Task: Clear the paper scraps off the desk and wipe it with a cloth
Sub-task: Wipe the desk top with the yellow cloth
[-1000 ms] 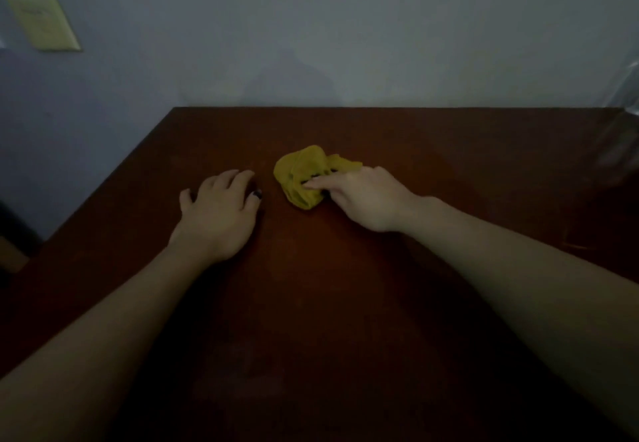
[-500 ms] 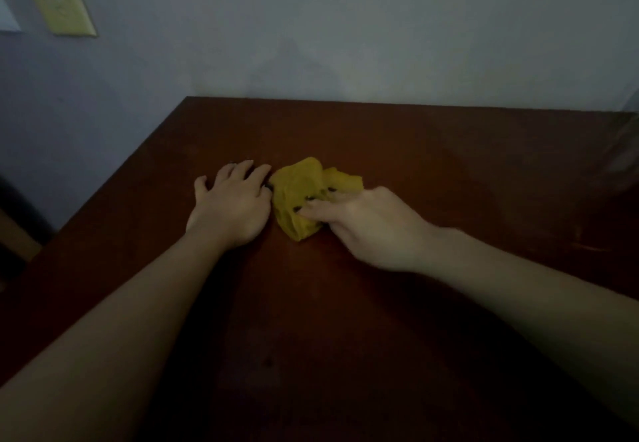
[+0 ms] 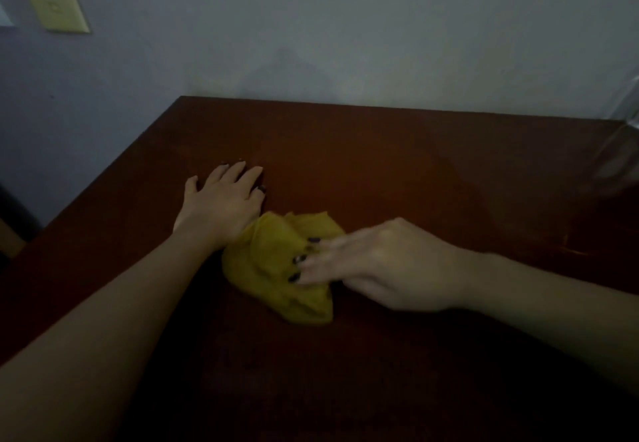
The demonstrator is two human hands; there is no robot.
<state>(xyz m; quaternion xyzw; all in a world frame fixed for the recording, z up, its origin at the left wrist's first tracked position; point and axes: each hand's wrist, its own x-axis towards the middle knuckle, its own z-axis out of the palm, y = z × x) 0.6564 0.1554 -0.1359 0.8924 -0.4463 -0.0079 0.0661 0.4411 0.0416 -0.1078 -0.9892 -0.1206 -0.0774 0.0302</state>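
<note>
Yellow cloth (crumpled) under right hand fingers; left hand flat on desk

The left hand lies flat, palm down, fingers straight; the right hand reaches leftward, fingers extended.

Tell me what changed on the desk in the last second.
The right hand, fingers pressed on the cloth, dragged it across the desk toward the person, from beside the fingertips of the left hand to beside its wrist. That hand stayed flat on the desk.
</note>
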